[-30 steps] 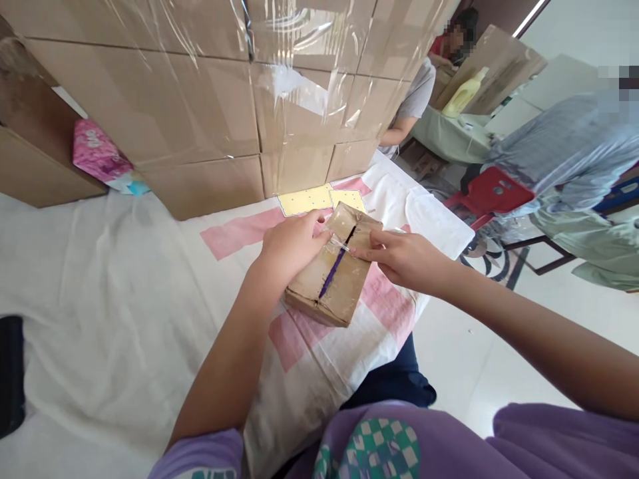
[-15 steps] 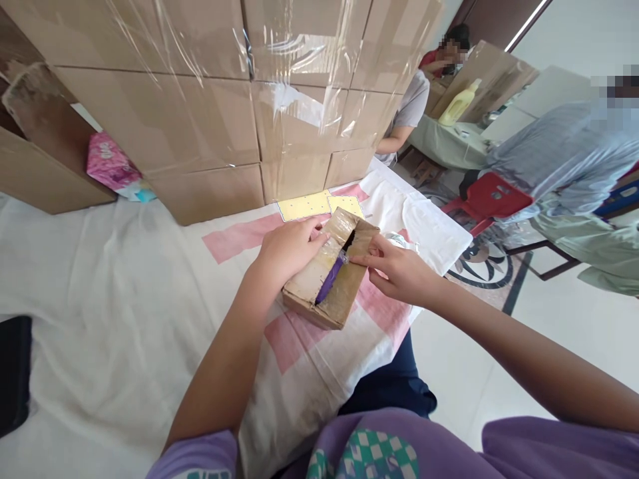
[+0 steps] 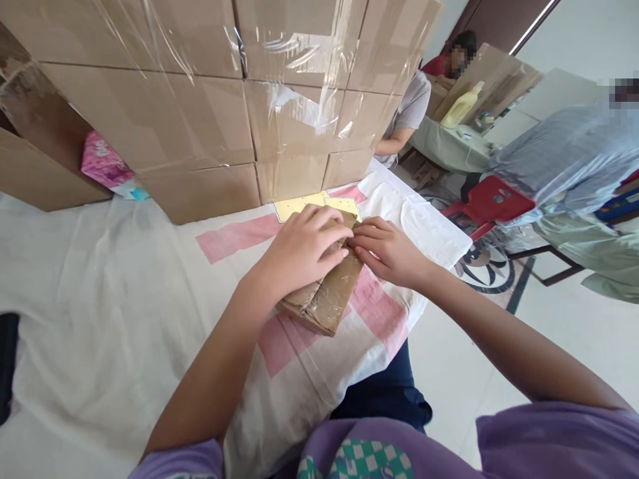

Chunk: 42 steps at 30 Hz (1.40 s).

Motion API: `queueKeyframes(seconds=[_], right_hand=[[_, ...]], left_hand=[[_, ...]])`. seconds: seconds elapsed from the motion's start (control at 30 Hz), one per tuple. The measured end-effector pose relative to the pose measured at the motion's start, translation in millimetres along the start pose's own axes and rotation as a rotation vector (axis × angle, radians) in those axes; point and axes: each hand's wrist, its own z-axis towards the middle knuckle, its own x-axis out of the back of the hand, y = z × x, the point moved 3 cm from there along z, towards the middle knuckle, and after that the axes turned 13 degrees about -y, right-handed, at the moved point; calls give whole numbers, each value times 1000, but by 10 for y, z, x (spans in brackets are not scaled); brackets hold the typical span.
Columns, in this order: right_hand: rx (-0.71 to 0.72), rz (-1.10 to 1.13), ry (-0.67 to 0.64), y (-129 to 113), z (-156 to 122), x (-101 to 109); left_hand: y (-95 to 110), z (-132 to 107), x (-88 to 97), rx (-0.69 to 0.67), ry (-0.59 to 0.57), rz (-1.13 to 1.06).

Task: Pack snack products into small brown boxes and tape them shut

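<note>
A small brown cardboard box [image 3: 333, 293] lies at a slant on the cloth, its two top flaps almost meeting along a lengthwise seam. Clear tape glints on the flap surface. My left hand [image 3: 309, 249] grips the box from its left side, fingers curled over the top and covering much of the far half. At the far right edge my right hand [image 3: 387, 249] holds the flap, its fingers close together and bent over the cardboard. The fingertips of both hands nearly touch above the seam. What lies inside the box is hidden now.
A tall stack of taped cartons [image 3: 200, 126] stands beyond the box. A pink packet [image 3: 104, 163] sits at left, and yellow paper [image 3: 299, 205] lies behind my hands. A black object [image 3: 7, 366] rests at the left edge. Other people sit at right near a red chair [image 3: 504, 199].
The flaps have come down, so the gap and the purple item inside no longer show. My left hand has moved across the box top; my right hand has shifted toward its far end.
</note>
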Motion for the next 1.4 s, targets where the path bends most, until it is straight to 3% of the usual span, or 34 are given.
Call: queueKeyframes(seconds=[0.1, 0.2, 0.4, 0.6, 0.83, 0.97, 1.1, 1.27, 1.4], right_hand=[[-12, 18, -154, 58, 165, 22], [-5, 50, -200, 105, 253, -4], [105, 204, 76, 194, 201, -193], [38, 253, 379, 167, 62, -331], [-7, 211, 604, 133, 7, -402], [42, 217, 673, 121, 31, -422], [-21, 253, 627, 130, 95, -455], [-2, 285, 679, 144, 142, -536], [-146, 291, 687, 188, 141, -698]], left_hand=[[52, -15, -91, 12, -75, 72], [29, -26, -148, 64, -120, 108], [90, -12, -81, 33, -68, 120], [158, -5, -63, 57, -34, 132], [124, -31, -105, 91, -256, -12], [78, -53, -127, 171, -325, -73], [73, -136, -111, 182, -373, -127], [245, -284, -52, 195, -363, -46], [369, -314, -43, 191, -320, -3]])
